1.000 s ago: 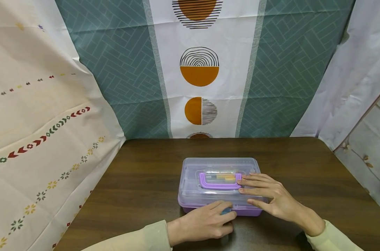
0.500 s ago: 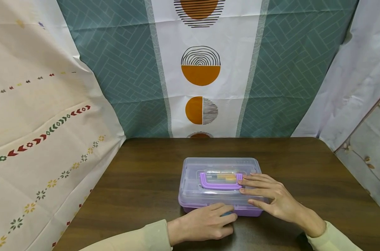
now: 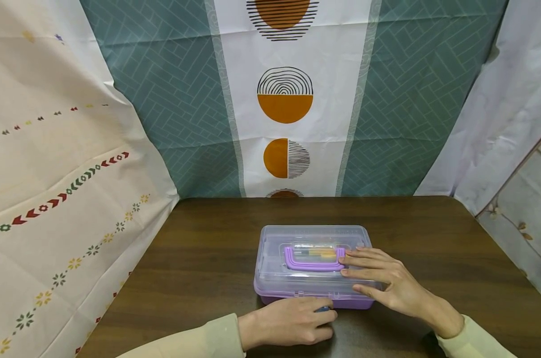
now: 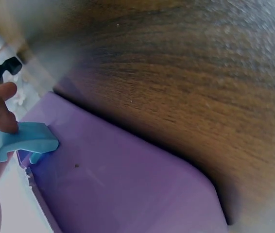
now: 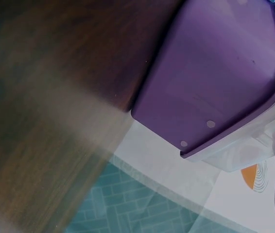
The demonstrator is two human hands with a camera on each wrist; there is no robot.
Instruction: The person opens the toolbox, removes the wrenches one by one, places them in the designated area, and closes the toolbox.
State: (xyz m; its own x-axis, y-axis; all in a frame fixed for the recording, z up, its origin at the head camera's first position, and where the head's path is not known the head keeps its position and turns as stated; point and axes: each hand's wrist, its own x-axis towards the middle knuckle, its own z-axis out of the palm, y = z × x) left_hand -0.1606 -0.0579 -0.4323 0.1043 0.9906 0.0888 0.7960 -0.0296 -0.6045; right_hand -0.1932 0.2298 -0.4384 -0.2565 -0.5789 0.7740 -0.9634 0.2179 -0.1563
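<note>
A storage box with a clear lid [image 3: 272, 258] and a purple base [image 4: 123, 179] stands on the table, lid in place. My left hand [image 3: 292, 320] is at the middle of its front, fingers curled at the light blue latch [image 4: 30, 136]. In the left wrist view the latch tilts out from the purple wall, a fingertip against it. My right hand [image 3: 393, 281] rests with spread fingers on the lid's right part, fingertips by the purple carry handle [image 3: 312, 267]. Yellowish items [image 3: 322, 252] show through the clear panel inside the handle.
The brown wooden table [image 3: 207, 258] reaches back to a green and white patterned cloth [image 3: 185, 99]. A cream embroidered cloth [image 3: 73, 174] hangs along the left side, and a white cloth [image 3: 494, 109] at the right.
My left fingers have drawn slightly down and toward me from the lid's front edge, and the blue latch has lowered with them. My right hand stays where it was on the lid.
</note>
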